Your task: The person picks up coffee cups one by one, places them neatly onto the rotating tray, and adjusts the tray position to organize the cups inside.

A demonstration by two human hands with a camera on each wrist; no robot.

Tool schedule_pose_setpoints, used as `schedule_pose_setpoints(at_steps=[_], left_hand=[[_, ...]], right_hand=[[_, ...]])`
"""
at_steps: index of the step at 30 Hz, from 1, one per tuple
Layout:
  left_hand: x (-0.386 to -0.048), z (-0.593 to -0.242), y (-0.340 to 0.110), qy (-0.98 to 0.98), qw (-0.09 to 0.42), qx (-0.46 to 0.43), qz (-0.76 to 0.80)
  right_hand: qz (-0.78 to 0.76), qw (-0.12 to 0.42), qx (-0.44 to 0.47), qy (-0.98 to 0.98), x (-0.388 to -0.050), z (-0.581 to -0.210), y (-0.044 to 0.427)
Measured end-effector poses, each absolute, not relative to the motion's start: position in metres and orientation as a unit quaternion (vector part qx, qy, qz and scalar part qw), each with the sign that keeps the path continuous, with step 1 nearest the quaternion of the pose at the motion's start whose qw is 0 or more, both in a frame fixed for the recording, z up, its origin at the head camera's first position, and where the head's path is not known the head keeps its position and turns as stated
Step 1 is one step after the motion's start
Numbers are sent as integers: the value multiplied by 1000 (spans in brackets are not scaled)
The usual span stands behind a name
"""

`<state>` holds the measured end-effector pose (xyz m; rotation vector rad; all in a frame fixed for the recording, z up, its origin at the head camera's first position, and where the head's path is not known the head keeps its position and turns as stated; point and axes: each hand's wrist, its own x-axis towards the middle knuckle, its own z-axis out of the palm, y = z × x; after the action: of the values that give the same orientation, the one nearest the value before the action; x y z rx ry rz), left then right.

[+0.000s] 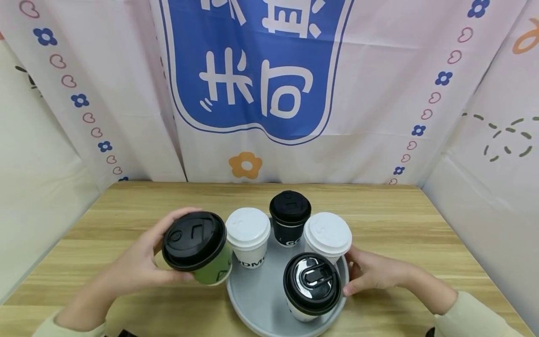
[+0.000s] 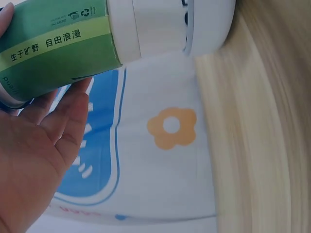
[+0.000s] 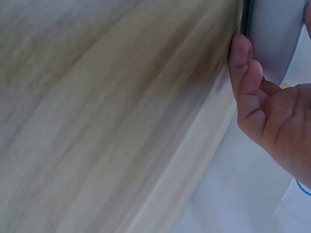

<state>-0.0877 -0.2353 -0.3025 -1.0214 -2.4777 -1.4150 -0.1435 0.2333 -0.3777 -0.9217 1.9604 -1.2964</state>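
My left hand (image 1: 141,260) grips a green paper coffee cup (image 1: 212,267) with a black lid, thumb in front and fingers behind. The cup is tilted beside the left rim of a round grey tray (image 1: 252,299). In the left wrist view, printed characters show on the green cup (image 2: 58,53). At the tray's right rim, my right hand (image 1: 372,271) holds the edge between thumb and curled fingers. On the tray stand two white-lidded cups, one left (image 1: 248,229) and one right (image 1: 327,234), a black cup (image 1: 290,210) behind, and a glossy black-lidded cup (image 1: 311,283) in front.
A wood-grain table (image 1: 421,224) lies under the tray. Behind it hangs a white cloth (image 1: 370,154) with a blue printed panel and an orange flower. Pale cloth walls (image 1: 484,196) stand on both sides.
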Motion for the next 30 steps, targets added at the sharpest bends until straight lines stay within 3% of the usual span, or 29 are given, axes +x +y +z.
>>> schedule_pose_setpoints(at_steps=[18, 30], left_hand=[[-75, -309, -190, -799, 26, -380, -465], [-76, -335, -167, -779, 19, -419, -466]], right_hand=[[-486, 304, -332, 749, -141, -373, 234], [-488, 311, -320, 750, -138, -376, 233]])
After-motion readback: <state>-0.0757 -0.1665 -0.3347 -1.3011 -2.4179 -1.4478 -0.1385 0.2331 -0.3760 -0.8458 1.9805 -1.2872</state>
